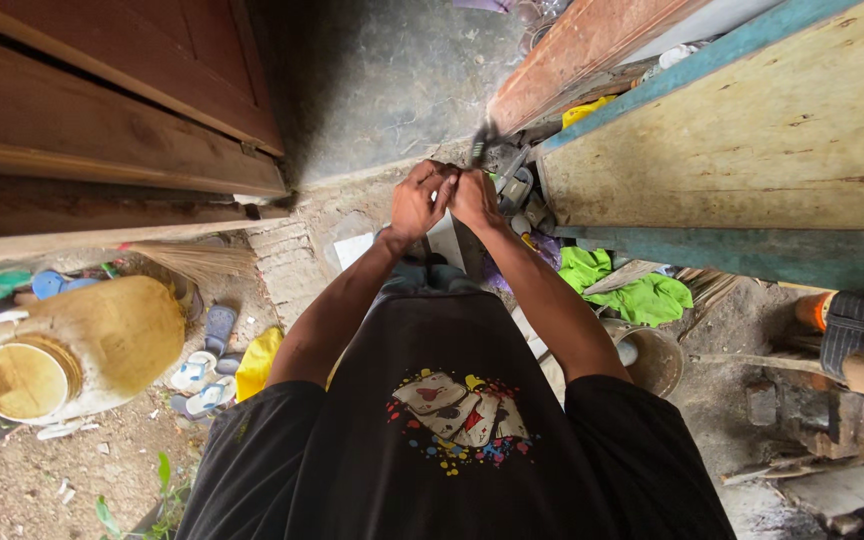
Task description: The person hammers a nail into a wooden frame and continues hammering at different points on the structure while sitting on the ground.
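We see both hands pressed together out in front of the chest, fingers curled around something small that the knuckles hide; we cannot tell what it is, which way it points, or where its long axis runs. The left hand [418, 199] and right hand [474, 197] touch at the fingertips, both closed in a pinch.

Just beyond the right hand, a dark brush-like tool [482, 145] sticks up, its handle angled down toward a heap of grey metal parts [514, 190]. Right of the hands stands a pale wooden board with a teal edge [752, 140], long axis running away to the right. Below the right forearm lie green rags [632, 290] and a rusty metal bowl [657, 360].

Left of the hands, a dark wooden door [102, 110]. Lower left, well apart, a yellowed plastic jug [82, 345] on its side, a straw broom [192, 260], blue-grey sandals [207, 365].
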